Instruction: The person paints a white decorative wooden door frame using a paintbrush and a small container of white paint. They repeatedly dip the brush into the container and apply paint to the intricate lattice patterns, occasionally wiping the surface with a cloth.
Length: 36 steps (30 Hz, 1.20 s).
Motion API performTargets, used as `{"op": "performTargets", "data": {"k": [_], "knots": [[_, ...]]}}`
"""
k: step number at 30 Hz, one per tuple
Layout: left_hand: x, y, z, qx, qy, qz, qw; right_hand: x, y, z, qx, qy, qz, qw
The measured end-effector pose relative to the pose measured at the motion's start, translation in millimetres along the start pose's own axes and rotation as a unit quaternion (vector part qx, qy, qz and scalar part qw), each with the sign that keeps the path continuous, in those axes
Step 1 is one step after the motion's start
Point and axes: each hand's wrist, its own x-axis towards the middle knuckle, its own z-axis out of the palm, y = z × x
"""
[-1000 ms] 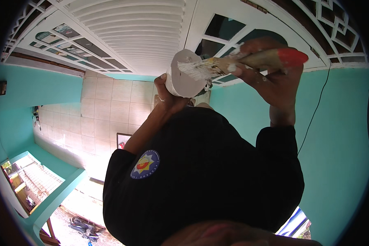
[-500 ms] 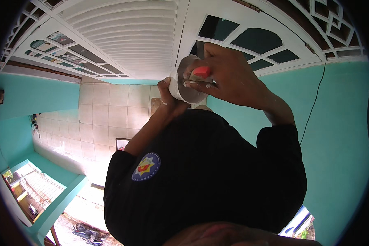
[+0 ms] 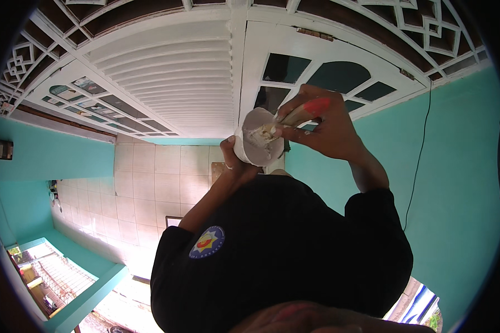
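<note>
My left hand is wrapped round the side of a white cup, thumb on its outer wall. The cup's mouth is tilted toward me, and whitish paint coats its inner wall. With my right hand I pinch a paintbrush by its pale handle, which has a red end. The brush head reaches down into the cup, its bristles whitish and partly lost against the paint. White smears mark the fingers of my right hand.
Ahead stand a white louvred panel and a white door with dark panes. A turquoise wall with a hanging black cable is on the right. Pale floor tiles lie to the left, with a framed thing near my left arm.
The view has tilted up, so the cup sits lower in it. My right hand has drawn back to the right; more of the cup's inside and the brush now show.
</note>
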Motion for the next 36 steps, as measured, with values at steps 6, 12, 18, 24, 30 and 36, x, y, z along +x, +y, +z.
{"op": "performTargets", "data": {"k": [6, 12, 18, 24, 30, 36], "knots": [[0, -3, -9, 0.141, -0.083, 0.105, 0.981, -14, 11, 12, 0.186, 0.193, 0.071, 0.961], [-10, 2, -22, -0.028, -0.006, 0.063, 0.998, -7, 15, 23, 0.271, 0.203, 0.097, 0.936], [-31, 11, -18, -0.065, -0.005, 0.123, 0.99, 14, 26, 36, 0.35, 0.167, 0.13, 0.912], [-46, 11, -43, 0.416, 0.148, 0.237, 0.866, 29, 46, 64, 0.451, 0.142, 0.119, 0.873], [-49, 5, -86, 0.344, 0.19, 0.262, 0.881, 35, 44, 82, 0.477, 0.152, 0.172, 0.848], [-57, 8, -117, 0.338, 0.168, 0.261, 0.889, 34, 57, 96, 0.473, 0.119, 0.182, 0.853]]}}
